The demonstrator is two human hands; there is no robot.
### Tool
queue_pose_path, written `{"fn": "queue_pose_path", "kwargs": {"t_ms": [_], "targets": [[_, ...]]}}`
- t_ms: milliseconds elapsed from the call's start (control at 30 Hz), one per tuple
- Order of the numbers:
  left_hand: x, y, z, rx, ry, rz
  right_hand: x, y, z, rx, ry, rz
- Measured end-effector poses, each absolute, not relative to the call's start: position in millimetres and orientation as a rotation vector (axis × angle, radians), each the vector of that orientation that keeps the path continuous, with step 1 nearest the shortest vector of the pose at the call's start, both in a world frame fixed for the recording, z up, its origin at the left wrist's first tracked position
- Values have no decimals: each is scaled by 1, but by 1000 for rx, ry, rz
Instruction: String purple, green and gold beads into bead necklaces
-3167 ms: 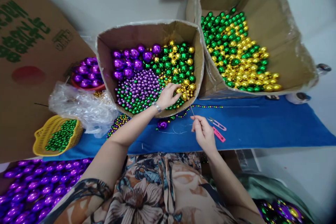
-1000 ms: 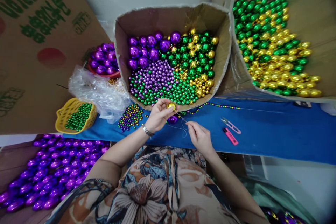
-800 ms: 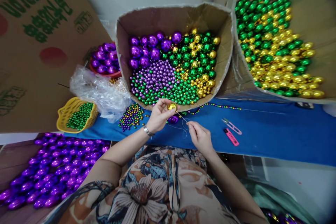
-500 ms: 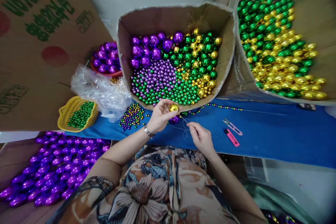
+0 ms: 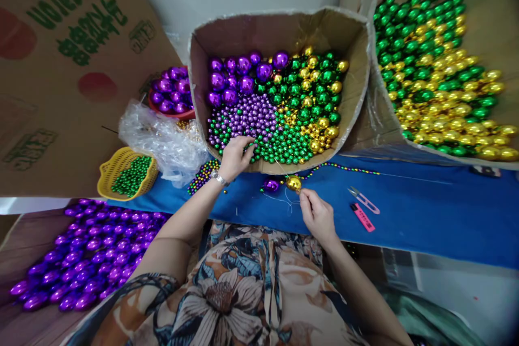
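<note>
My right hand (image 5: pixel 318 217) is closed in a pinch at the lower end of a thin needle. A shiny gold ball bead (image 5: pixel 293 183) sits on that needle (image 5: pixel 281 166), whose tip points up toward the box. Curled over the front of the cardboard box (image 5: pixel 272 166), my left hand (image 5: pixel 236 158) has its fingertips among small green beads (image 5: pixel 286 144); whatever lies between them is hidden. Below the box's front edge, a large purple bead (image 5: pixel 271 186) rests on the blue cloth. Loose white thread (image 5: pixel 284 201) curls near it.
A strand of small beads (image 5: pixel 344 166) trails right along the blue cloth (image 5: pixel 430 211). Pink thread snips (image 5: pixel 365 200) and a pink lighter-like object (image 5: pixel 363 218) lie beside my right hand. Left are a yellow basket (image 5: pixel 104 179), a plastic bag (image 5: pixel 156 132) and loose small beads (image 5: pixel 198 179).
My left hand has let go of the gold bead and moved left into the small beads. The gold bead now sits on the needle near my right fingers. The view has shifted slightly.
</note>
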State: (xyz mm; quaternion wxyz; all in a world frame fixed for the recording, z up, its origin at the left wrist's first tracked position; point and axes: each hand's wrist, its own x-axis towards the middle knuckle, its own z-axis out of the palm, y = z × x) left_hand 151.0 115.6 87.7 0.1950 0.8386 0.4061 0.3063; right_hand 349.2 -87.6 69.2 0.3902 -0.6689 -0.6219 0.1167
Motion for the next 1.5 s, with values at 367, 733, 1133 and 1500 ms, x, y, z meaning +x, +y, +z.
{"fn": "queue_pose_path", "kwargs": {"t_ms": [367, 733, 1133, 1500], "targets": [[170, 130, 82, 2296, 1141, 759, 344, -85, 67, -1686, -1584, 290], [181, 79, 113, 811, 763, 720, 345, -83, 72, -1713, -1555, 258], [188, 72, 115, 1204, 769, 832, 346, -83, 67, -1751, -1523, 276], [298, 157, 105, 2366, 921, 863, 357, -87, 67, -1767, -1358, 313]]}}
